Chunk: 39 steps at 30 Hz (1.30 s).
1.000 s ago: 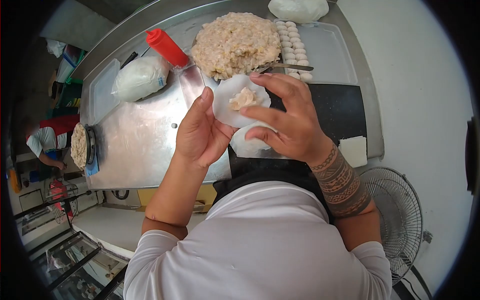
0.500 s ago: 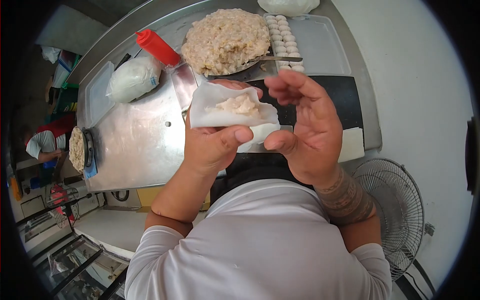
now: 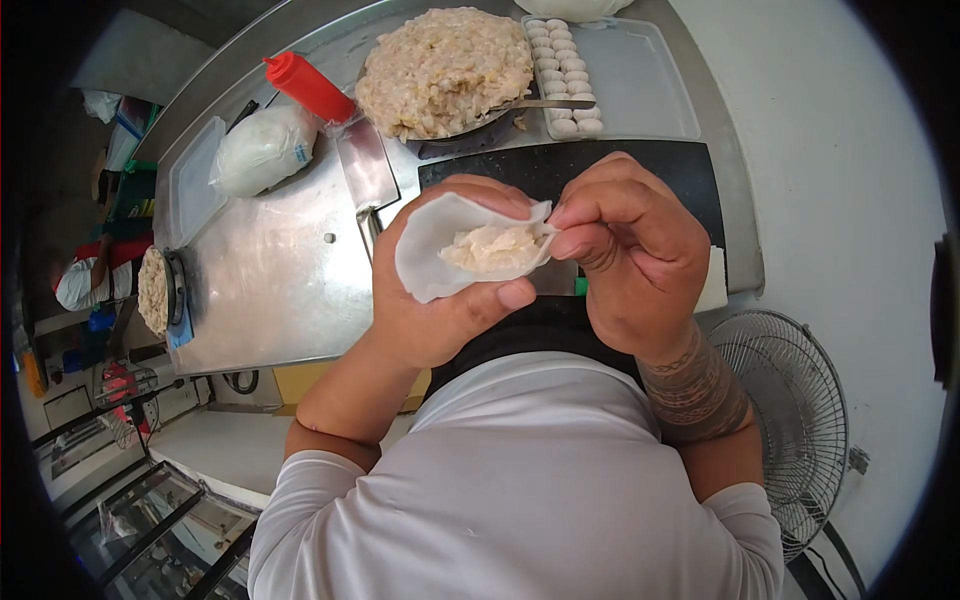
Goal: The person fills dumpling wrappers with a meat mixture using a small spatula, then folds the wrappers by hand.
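Note:
A thin white dough wrapper (image 3: 424,250) with a pale, chunky filling (image 3: 492,249) in its middle lies cupped in my left hand (image 3: 420,310). The left thumb presses along its near side and the fingers curl behind its far side. My right hand (image 3: 640,250) pinches the wrapper's right edge between thumb and forefinger, where it is gathered into small folds. Toward the left the wrapper stays unfolded. Beyond my hands, a large mound of chunky filling (image 3: 445,70) sits heaped on a dish, with a flat metal spatula (image 3: 550,104) resting at its right side.
A clear tray (image 3: 640,85) holds rows of white dumplings (image 3: 565,75). Left of the mound are a red squeeze bottle (image 3: 308,88) and a filled plastic bag (image 3: 262,152). A black board (image 3: 660,180) lies under my hands on the steel table (image 3: 280,270). A fan (image 3: 785,420) stands at right; another person (image 3: 95,275) is far left.
My right hand has closed from an open pose and now pinches the wrapper's right edge into folds. The wrapper has tipped, showing more of its filling.

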{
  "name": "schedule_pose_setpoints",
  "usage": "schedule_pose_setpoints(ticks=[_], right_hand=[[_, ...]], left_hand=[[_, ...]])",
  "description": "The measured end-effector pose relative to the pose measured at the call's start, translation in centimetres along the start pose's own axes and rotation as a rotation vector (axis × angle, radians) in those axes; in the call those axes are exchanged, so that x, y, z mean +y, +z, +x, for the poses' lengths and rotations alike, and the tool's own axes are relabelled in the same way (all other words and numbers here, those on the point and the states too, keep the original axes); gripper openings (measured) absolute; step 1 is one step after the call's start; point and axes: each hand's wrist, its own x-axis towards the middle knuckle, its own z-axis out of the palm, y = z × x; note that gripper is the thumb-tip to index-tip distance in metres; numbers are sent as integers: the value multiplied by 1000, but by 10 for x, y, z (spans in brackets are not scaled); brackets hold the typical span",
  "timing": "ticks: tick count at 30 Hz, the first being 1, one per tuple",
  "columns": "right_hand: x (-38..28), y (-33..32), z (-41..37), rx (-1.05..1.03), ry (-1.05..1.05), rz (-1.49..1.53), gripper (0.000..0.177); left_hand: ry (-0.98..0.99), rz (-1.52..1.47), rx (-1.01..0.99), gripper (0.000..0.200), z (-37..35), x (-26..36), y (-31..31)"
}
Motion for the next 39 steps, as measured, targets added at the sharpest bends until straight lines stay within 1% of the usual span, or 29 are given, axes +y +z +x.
schedule_pose_setpoints(ticks=[1, 2, 3, 4, 5, 7, 8, 10, 13, 14, 15, 16, 17, 18, 19, 21, 23, 25, 26, 27, 28, 29, 30, 31, 33, 35, 37, 38, 39], right_hand=[[-1, -1, 0, -13, -7, -34, 18], [-2, 2, 1, -14, -7, -30, 18], [-2, 6, 1, 1, 31, 50, 17], [-3, 9, 2, 17, 68, 129, 16], [-1, 8, 2, 16, 68, 130, 16], [4, 7, 2, -39, 64, 86, 15], [5, 8, 2, -40, 65, 89, 15], [5, 8, 4, -53, -40, -24, 16], [10, 7, 3, -48, -101, -118, 15], [7, 9, 3, -52, -102, -119, 15], [2, 14, 1, -4, -25, -44, 13], [-1, 17, 0, 44, 53, 31, 11], [2, 17, 2, 40, 55, 33, 11], [6, 14, 5, -2, -9, -48, 11], [9, 13, 7, -45, -75, -130, 12], [11, 16, 8, -37, -108, -156, 12], [11, 17, 9, -30, -137, -182, 13], [5, 13, 10, -68, -150, -286, 14], [2, 16, 9, -70, -149, -286, 14], [-2, 20, 7, -34, -50, -191, 13], [-3, 22, 6, 2, 49, -97, 12], [1, 22, 9, 2, 45, -97, 12], [8, 20, 12, -35, -46, -171, 13], [11, 19, 12, -72, -133, -243, 13], [13, 21, 12, -76, -144, -264, 13], [12, 21, 13, -81, -152, -283, 13], [9, 18, 14, -91, -178, -332, 13], [5, 20, 12, -90, -177, -334, 13], [0, 22, 10, -67, -88, -281, 12]], left_hand=[[-1, 3, 2, 54, 3, 1, -5], [109, 90, -93, 52, 8, 2, -11], [217, 177, -189, 50, 11, 3, -14], [234, 181, -194, 50, 12, 4, -15], [234, 182, -193, 50, 12, 3, -13], [224, 93, -28, 47, 10, -2, -1], [170, -136, 83, 43, 7, -4, 11], [193, -120, 46, 41, 5, -14, 5], [200, -89, -14, 39, 7, -12, -6], [173, -14, -55, 38, 8, -7, -10], [144, 61, -95, 37, 8, -3, -13], [145, 60, -91, 37, 10, -4, -15], [209, 126, -127, 37, 14, -5, -18], [274, 191, -164, 37, 15, -6, -20], [276, 190, -161, 37, 14, -8, -13], [248, -172, 128, 33, 9, -14, 7], [243, -145, 87, 33, 6, -20, 1], [238, -118, 45, 33, 4, -20, -8], [228, -11, -9, 34, 5, -16, -13], [214, 97, -63, 34, 4, -14, -17], [212, 96, -60, 34, 4, -14, -20], [251, 128, -82, 36, 7, -16, -23], [286, 158, -104, 37, 9, -16, -24], [283, 158, -102, 37, 7, -15, -17], [191, -241, 191, 34, 7, -13, 3], [200, -224, 153, 32, 3, -21, -4], [222, -131, 45, 31, 5, -25, -12], [200, -28, 21, 29, 5, -19, -14], [201, -29, 20, 29, 7, -15, -18]])
